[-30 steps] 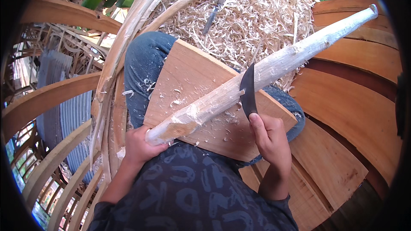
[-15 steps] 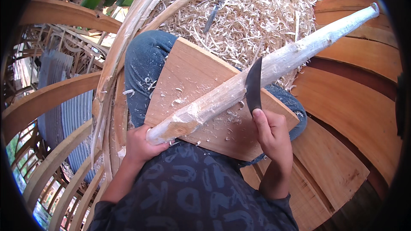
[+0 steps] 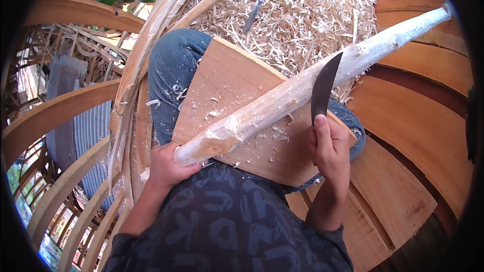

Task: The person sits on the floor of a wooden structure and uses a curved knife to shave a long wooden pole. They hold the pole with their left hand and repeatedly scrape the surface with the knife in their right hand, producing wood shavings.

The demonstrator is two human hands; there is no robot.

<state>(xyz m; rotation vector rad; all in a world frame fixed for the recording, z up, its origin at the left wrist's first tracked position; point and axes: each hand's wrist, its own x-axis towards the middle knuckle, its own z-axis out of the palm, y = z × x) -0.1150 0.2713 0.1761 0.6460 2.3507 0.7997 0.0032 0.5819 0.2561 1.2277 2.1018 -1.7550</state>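
A long, pale debarked wooden pole point(image 3: 282, 95) slants from my waist up to the far right, resting over a flat wooden board point(image 3: 217, 85) on my lap. My left hand point(image 3: 174, 165) is wrapped round the pole's near end. In my right hand point(image 3: 330, 143) is the handle of a knife with a dark curved blade point(image 3: 324, 83). The blade stands tip-up and overlaps the pole about midway along; whether it touches the wood I cannot tell. Small shavings lie on the board.
A heap of wood shavings point(image 3: 302, 20) spreads beyond my knees, with another dark blade-like tool point(image 3: 259, 2) on it. Long split wood strips point(image 3: 128, 90) curve past my left knee. Curved planks point(image 3: 413, 121) rise at the right, curved ribs point(image 3: 65, 106) at the left, with corrugated sheets point(image 3: 93, 136) behind them.
My right hand has moved the knife right and farther along the pole, and the blade leans more to the right. My left hand stays on the near end.
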